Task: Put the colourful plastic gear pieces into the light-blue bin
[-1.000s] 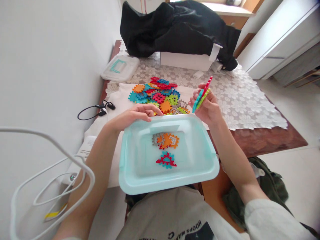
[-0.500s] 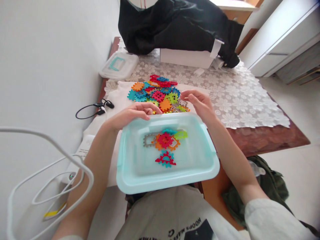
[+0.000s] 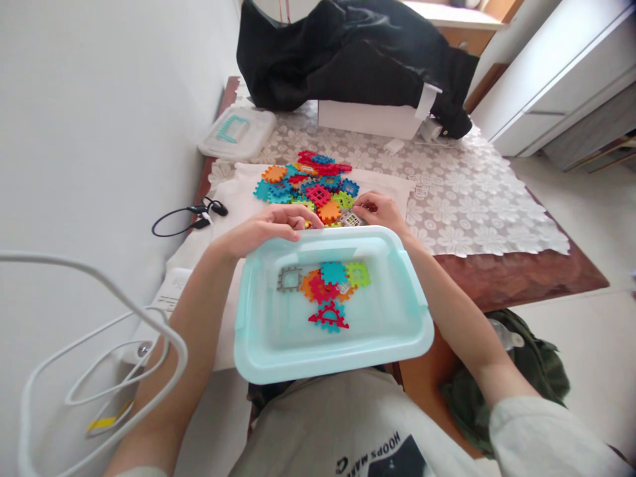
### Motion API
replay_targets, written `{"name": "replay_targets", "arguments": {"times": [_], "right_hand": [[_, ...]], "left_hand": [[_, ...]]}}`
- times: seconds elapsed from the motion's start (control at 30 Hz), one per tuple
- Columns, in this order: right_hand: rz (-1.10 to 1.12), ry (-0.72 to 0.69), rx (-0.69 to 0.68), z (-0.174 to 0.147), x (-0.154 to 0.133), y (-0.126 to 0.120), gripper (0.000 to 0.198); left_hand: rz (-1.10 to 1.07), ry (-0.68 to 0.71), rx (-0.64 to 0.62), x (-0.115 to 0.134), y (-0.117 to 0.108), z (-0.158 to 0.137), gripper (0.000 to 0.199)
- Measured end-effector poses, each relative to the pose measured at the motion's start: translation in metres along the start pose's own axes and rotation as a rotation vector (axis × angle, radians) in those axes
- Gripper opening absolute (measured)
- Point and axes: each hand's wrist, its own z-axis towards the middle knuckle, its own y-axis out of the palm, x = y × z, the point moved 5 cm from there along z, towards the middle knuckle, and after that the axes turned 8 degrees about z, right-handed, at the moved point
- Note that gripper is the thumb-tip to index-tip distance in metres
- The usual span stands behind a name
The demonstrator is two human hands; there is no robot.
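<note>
A pale turquoise plastic tub (image 3: pixel 293 358) tilts over my lap with several colourful toothed building tiles inside. Among them are a teal tile (image 3: pixel 333 272), a red triangular tile (image 3: pixel 328 317) and a grey frame tile (image 3: pixel 289 279). My left hand (image 3: pixel 278 224) grips the tub's far left rim, thumb and fingers around the edge. Beyond the tub lies a heap of building tiles (image 3: pixel 318 195) in several colours. At the heap's near right side, my right hand (image 3: pixel 380 211) has its fingertips closed on the edge of a grey window tile (image 3: pixel 350 220).
A clear lid (image 3: pixel 238 132) lies at the back left. Black earphones (image 3: pixel 191 218) and looped white cable (image 3: pixel 179 344) are to the left. Black cloth (image 3: pixel 358 53) covers something on a white box (image 3: pixel 368 118). A lace tablecloth (image 3: pixel 467 199) spreads right; a dark green bag (image 3: pixel 531 371) sits below.
My right hand has moved left and down onto the heap, its fingers closing. Inside the tub, the teal tile now lies flat in view and the tiles have shifted slightly. My left hand stays put.
</note>
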Motion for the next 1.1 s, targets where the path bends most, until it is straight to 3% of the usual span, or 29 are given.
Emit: {"name": "replay_targets", "arguments": {"times": [0.27, 0.53, 0.8, 1.1], "right_hand": [[0.263, 0.07, 0.082, 0.002, 0.001, -0.009, 0.03], [0.173, 0.105, -0.106, -0.002, 0.003, -0.004, 0.042], [0.25, 0.019, 0.031, 0.003, -0.009, -0.018, 0.031], [0.358, -0.076, 0.254, 0.003, -0.023, -0.034, 0.044]], "left_hand": [[-0.031, -0.033, -0.008, -0.004, 0.0, -0.001, 0.039], [-0.016, -0.019, 0.0, -0.001, 0.0, 0.001, 0.034], [-0.001, -0.014, -0.007, -0.001, 0.0, 0.0, 0.032], [0.018, -0.002, -0.007, 0.0, -0.001, 0.001, 0.031]]}}
